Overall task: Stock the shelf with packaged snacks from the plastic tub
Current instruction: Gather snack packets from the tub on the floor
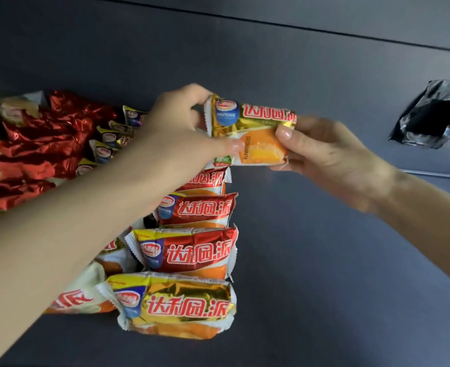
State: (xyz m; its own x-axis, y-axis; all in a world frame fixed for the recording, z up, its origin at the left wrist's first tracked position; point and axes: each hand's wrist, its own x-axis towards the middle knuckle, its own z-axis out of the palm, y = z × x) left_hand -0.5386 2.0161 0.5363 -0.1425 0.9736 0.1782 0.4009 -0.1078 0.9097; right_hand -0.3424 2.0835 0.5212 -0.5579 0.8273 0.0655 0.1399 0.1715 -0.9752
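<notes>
Left hand (184,123) pinches one end of a gold-foil snack pack (255,128), thumb in front and fingers curled behind; right hand (324,154) pinches the opposite end likewise. Gripped at both ends, the pack stays level and label-forward at the far end of a row of red and gold snack packs (192,250) on the dark grey shelf (324,260), probably to sit squarely as next in line. Crinkled red foil bags (33,144) lie left; a black foil pouch (430,117) sits well apart on the right. The plastic tub is out of view.
</notes>
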